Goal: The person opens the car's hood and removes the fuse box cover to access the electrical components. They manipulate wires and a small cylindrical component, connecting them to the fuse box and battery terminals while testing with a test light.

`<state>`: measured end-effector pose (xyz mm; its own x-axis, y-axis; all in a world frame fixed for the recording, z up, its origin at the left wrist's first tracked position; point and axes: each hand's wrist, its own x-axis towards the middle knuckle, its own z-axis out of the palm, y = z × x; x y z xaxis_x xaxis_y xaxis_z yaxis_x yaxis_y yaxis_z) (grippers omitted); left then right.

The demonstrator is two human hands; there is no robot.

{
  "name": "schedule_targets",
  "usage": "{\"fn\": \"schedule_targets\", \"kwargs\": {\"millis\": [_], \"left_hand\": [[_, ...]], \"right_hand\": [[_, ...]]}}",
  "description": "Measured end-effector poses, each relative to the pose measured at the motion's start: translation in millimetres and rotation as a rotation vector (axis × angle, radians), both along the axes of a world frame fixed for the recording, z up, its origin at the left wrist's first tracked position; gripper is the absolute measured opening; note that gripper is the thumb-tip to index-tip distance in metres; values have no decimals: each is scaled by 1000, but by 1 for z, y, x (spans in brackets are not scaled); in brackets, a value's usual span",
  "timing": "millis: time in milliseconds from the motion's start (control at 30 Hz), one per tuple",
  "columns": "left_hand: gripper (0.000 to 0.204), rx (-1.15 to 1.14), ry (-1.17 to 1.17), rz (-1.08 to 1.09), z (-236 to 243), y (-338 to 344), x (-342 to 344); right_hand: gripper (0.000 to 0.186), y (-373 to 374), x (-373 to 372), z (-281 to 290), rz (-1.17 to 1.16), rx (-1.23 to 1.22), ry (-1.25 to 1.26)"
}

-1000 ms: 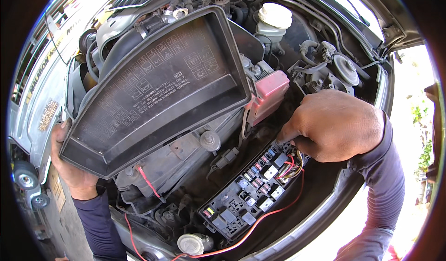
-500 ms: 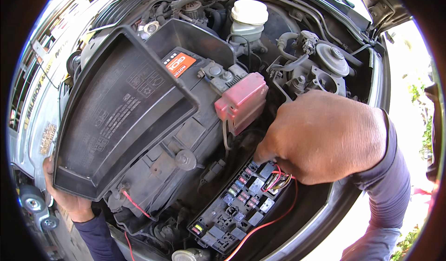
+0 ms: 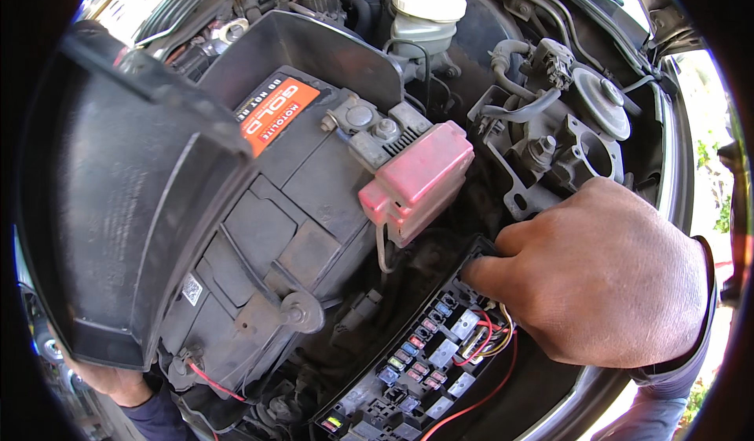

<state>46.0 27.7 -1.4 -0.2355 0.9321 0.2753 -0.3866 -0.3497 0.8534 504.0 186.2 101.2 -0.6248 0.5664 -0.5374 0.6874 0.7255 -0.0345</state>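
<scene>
I am looking down into a car's engine bay. My left hand [image 3: 110, 378] holds the lower edge of a big black plastic fuse-box lid [image 3: 118, 197], lifted and tilted at the left. My right hand [image 3: 605, 272] rests on the top end of the open fuse box [image 3: 416, 362], its fingers curled down onto the box's edge beside red and yellow wires [image 3: 487, 339]. Rows of small coloured fuses and pale relays show below the hand. What the fingertips touch is hidden.
A black car battery [image 3: 283, 205] with an orange label and a faded red terminal cover [image 3: 416, 178] sits in the middle. A white-capped fluid reservoir [image 3: 428, 5] stands at the back. Metal engine parts and hoses [image 3: 565, 127] fill the right rear.
The lid has swung out to the left, uncovering the battery. The view has closed in on the bay, and my right hand sits a little lower on the fuse box.
</scene>
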Motion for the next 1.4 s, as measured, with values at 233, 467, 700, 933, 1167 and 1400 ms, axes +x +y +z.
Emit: {"fn": "schedule_targets", "kwargs": {"millis": [233, 467, 700, 933, 1167, 1400], "left_hand": [[70, -277, -81, 965, 2, -1, 10], [74, -214, 145, 669, 1, -19, -9], [78, -171, 246, 242, -1, -24, -17], [87, -255, 207, 113, 9, -9, 1], [81, -393, 328, 831, 7, 10, 44], [77, -53, 338, -79, 7, 17, 7]], "right_hand": [[23, -3, -2, -6, 83, 172, 18], [15, -5, 7, -15, 109, 226, 120], [8, -11, 7, -15, -49, 133, 140], [14, -2, 13, -11, -16, 60, 84], [18, 1, 6, -10, 18, 68, -14], [21, 0, -7, -6, 24, 82, -130]]}}
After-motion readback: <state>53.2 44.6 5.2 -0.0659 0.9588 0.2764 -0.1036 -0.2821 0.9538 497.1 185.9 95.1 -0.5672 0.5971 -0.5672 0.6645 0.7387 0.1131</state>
